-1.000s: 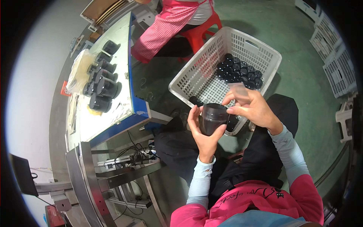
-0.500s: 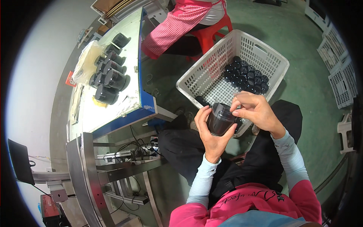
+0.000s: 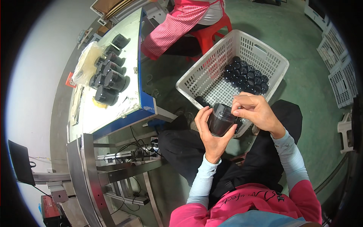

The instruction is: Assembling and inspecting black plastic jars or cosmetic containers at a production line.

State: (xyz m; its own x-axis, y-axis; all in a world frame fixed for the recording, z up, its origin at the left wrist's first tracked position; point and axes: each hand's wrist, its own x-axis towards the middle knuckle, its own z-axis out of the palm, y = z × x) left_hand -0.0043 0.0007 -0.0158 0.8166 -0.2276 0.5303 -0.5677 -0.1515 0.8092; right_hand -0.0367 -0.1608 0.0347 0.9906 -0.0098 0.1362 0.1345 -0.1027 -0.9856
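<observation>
My left hand (image 3: 211,132) grips a dark glass cup (image 3: 220,120) from below and the side, above my lap. My right hand (image 3: 255,110) pinches the cup's rim with thumb and fingers at its far edge. Just beyond the cup stands a white plastic basket (image 3: 211,75) on the green floor, with several black round pieces (image 3: 245,77) lined up in its far corner. A further dark piece lies at the basket's near wall, partly hidden behind my left hand.
A light-topped table with a blue edge (image 3: 147,109) stands to my left, carrying several black jars (image 3: 109,77) and a clear plastic bag (image 3: 85,66). A person in a pink checked apron (image 3: 177,22) sits on a red stool beyond. Stacked white crates (image 3: 340,75) stand at right.
The view has shifted, so everything sits further right in the picture. Both hands stay on the cup; my right fingers have moved along its rim.
</observation>
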